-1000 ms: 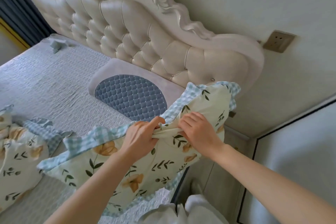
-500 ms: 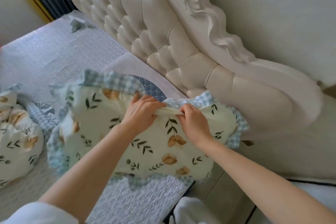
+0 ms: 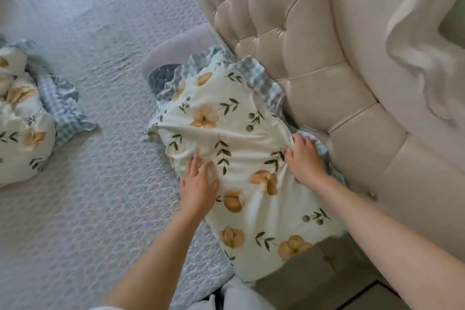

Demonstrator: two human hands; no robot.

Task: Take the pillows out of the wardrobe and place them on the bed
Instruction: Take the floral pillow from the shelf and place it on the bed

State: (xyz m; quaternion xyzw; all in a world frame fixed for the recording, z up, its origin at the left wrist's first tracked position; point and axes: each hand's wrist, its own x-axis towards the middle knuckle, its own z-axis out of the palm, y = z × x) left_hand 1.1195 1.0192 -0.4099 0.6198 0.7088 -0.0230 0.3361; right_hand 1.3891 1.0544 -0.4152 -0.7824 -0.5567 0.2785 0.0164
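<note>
The floral pillow (image 3: 241, 158) now lies on the bed (image 3: 88, 83), its far end up against the tufted headboard (image 3: 289, 33) and its near corner hanging a little past the mattress edge. It partly covers a grey cushion (image 3: 173, 48) with a blue quilted patch. The left hand (image 3: 198, 184) rests flat on the pillow's left edge, fingers straight and slightly spread, pressing rather than gripping. The right hand (image 3: 305, 158) is at the pillow's right edge beside the headboard, its fingers curled into the cover, bunching the cloth.

A second pillow (image 3: 22, 118) of the same pattern lies well apart at the left of the bed, so at least two seem delivered. What looks left for this one is straightening and letting go; whether more pillows wait in the wardrobe cannot be told, as the wardrobe is out of view.

Half a second earlier both hands pinched the pillow's top edge and held it up above the cushion. Since then it has come down onto the bed, the left hand has released its pinch and flattened out, and the right has shifted to the side edge.
</note>
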